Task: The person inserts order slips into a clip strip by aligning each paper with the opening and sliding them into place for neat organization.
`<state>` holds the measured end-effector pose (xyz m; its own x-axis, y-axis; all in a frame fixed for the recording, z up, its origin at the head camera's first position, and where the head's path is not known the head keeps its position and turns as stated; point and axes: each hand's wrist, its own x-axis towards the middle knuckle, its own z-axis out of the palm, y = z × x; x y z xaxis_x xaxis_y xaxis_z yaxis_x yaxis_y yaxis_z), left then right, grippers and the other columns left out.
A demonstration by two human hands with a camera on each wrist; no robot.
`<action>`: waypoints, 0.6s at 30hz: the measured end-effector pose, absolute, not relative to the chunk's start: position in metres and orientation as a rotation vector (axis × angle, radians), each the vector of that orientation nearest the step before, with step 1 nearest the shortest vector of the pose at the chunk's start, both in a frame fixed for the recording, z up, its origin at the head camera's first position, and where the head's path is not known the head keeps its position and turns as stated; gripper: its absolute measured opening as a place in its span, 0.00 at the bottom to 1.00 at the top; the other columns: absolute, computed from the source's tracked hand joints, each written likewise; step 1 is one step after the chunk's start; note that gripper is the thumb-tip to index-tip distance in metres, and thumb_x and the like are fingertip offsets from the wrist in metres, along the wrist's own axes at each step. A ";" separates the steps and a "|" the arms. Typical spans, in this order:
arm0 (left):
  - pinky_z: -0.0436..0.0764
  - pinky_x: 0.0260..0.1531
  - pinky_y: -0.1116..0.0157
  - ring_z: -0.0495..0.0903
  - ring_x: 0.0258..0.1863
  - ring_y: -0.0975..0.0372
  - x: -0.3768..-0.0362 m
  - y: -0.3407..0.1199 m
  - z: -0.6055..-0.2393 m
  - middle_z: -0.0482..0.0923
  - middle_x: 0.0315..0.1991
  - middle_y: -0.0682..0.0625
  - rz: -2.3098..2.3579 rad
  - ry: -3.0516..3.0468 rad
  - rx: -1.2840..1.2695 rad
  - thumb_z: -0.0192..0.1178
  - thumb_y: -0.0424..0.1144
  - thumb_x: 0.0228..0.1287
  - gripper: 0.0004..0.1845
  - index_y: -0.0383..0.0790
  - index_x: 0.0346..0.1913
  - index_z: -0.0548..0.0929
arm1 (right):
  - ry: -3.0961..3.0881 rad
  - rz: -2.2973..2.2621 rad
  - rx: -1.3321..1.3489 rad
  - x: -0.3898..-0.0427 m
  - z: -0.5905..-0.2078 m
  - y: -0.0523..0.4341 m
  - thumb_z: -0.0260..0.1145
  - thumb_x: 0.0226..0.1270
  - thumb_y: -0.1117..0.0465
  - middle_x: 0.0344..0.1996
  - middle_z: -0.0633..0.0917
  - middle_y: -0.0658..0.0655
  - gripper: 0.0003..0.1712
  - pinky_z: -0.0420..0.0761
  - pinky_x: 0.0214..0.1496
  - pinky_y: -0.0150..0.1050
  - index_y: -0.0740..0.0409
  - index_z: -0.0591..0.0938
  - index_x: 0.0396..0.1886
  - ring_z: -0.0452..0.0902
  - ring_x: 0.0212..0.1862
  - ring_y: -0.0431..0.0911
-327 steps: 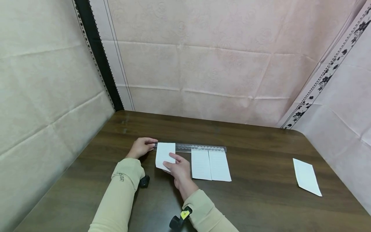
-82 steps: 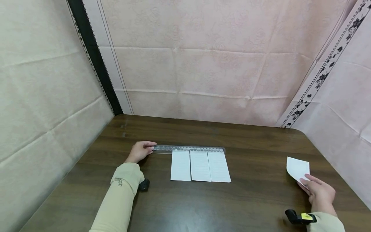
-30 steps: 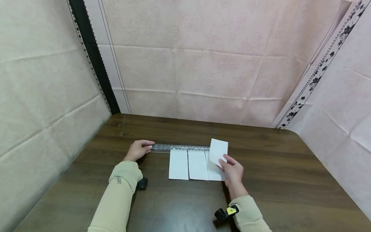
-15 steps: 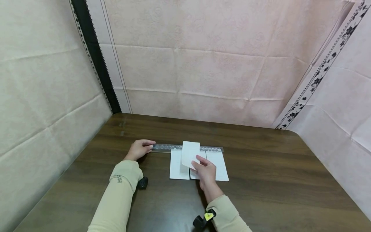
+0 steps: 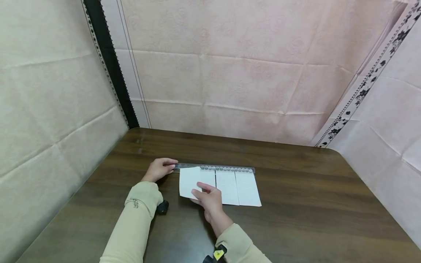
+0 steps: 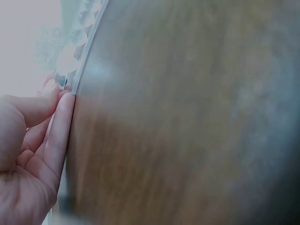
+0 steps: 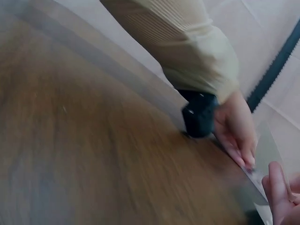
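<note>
My left hand (image 5: 158,170) pinches the left end of a clear plastic ruler (image 5: 227,168) with a row of round shapes along it. In the left wrist view, thumb and fingers of the left hand (image 6: 35,145) grip the end of the ruler (image 6: 84,40). Three white lined cards lie side by side along it: a left card (image 5: 208,177), a middle card (image 5: 227,188) and a right card (image 5: 248,188). My right hand (image 5: 210,201) pinches another white card (image 5: 189,182) by its lower right corner. This card overlaps the left card and hides part of it.
A brown wooden table (image 5: 296,204) carries everything. Pale cloth (image 5: 230,80) hangs behind and at both sides, with a black band (image 5: 112,62) at the left. Dark wrist cameras sit at both cuffs, the left camera (image 5: 162,207) close to the table.
Eleven seconds ago two cards lay along the ruler; now three do. The right hand took a card from the far right and carried it left past the row. The left hand stays put.
</note>
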<state>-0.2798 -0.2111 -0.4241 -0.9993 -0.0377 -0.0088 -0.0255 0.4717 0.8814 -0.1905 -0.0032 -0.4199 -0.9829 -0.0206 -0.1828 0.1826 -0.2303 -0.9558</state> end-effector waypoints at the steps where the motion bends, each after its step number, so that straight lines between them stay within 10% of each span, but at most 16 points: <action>1: 0.80 0.40 0.67 0.79 0.41 0.59 -0.280 -0.211 -0.424 0.78 0.48 0.39 -1.606 -2.686 0.055 0.57 0.30 0.65 0.12 0.34 0.50 0.82 | 1.859 -2.348 0.192 -0.190 -0.420 -0.006 0.67 0.54 0.76 0.57 0.67 0.73 0.20 0.82 0.37 0.42 0.76 0.78 0.48 0.73 0.50 0.53; 18: 0.80 0.40 0.63 0.78 0.43 0.56 -0.276 -0.210 -0.420 0.78 0.49 0.41 -1.540 -2.723 0.089 0.57 0.34 0.66 0.12 0.37 0.50 0.82 | 1.730 -2.352 0.272 -0.183 -0.417 -0.033 0.67 0.56 0.75 0.49 0.71 0.70 0.21 0.82 0.38 0.41 0.77 0.76 0.50 0.80 0.35 0.46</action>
<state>-0.2763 -0.2096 -0.4205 -0.9983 -0.0556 -0.0171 -0.0433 0.5141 0.8566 -0.1828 -0.0332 -0.4171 -0.9611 -0.0582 -0.2699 0.2750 -0.2899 -0.9167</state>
